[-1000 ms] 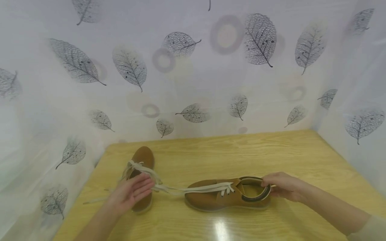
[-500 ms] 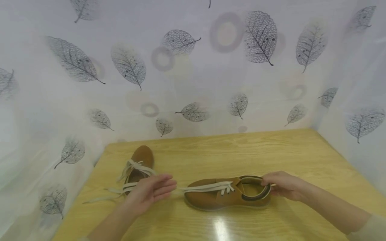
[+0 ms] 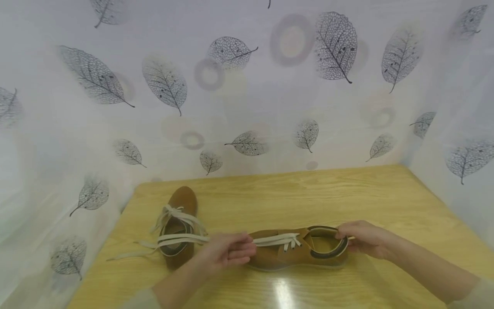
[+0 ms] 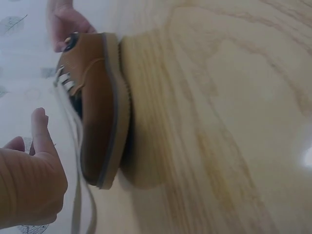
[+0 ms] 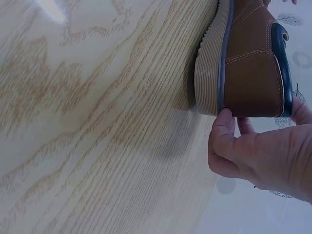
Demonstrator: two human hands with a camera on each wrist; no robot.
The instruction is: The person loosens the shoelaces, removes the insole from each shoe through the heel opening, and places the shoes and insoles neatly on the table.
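Note:
A brown shoe point(image 3: 274, 253) with pale laces lies on the table, toe to the left. My right hand point(image 3: 364, 239) holds its heel, fingers at the collar and, in the right wrist view, at the edge of the sole point(image 5: 207, 83). Beside the toe is my left hand point(image 3: 229, 253), its fingers fairly straight and overlapping the toe and laces in the head view. From the lacing, long flat laces point(image 3: 181, 237) stretch left past this hand. They cross over a second brown shoe point(image 3: 183, 199), which points away at the left.
The wooden table point(image 3: 289, 193) has its far edge against a pale curtain point(image 3: 262, 98) printed with grey leaves, which also hangs along both sides. Loose lace ends point(image 3: 131, 255) lie on the table left of the second shoe.
My left hand has moved right, from over the second shoe to the toe of the held shoe. The laces across the second shoe are now uncovered. The right hand stays at the heel.

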